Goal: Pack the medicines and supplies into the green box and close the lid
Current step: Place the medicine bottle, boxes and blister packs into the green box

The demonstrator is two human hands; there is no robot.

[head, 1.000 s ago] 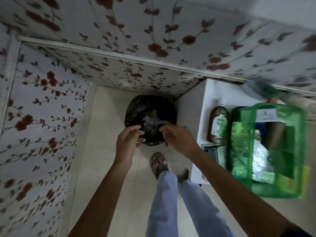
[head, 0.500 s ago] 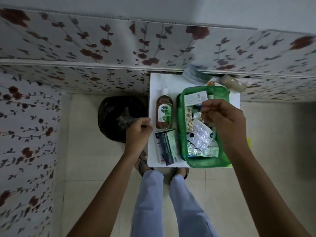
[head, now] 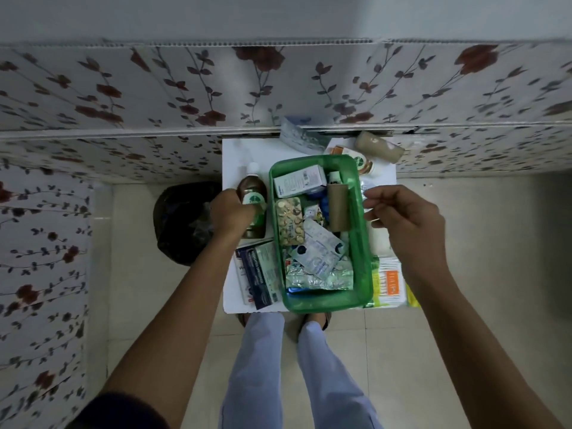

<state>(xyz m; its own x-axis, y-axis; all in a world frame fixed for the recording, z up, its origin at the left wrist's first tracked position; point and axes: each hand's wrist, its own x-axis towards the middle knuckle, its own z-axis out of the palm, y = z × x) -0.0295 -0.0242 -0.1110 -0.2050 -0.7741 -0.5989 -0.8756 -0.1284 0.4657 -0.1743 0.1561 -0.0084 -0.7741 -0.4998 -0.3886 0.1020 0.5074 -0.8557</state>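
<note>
Box [head: 359, 243], green and lidless, sat on the white surface [head: 244, 153], holding a carton [head: 298, 181], a gold blister strip [head: 289, 221], foil packs [head: 318, 277] and a brown roll [head: 338, 205]. Left hand [head: 230, 213] lay over the brown bottle [head: 252, 193] just left of the box, fingers curled round it; two flat boxes [head: 258, 274] lay nearer along the same side. Right hand [head: 402, 221] hovered over the box's right rim, its grip narrow and fingertips pinched, though whether they held anything could not be told; an orange pack [head: 388, 283] lay right of the box.
</note>
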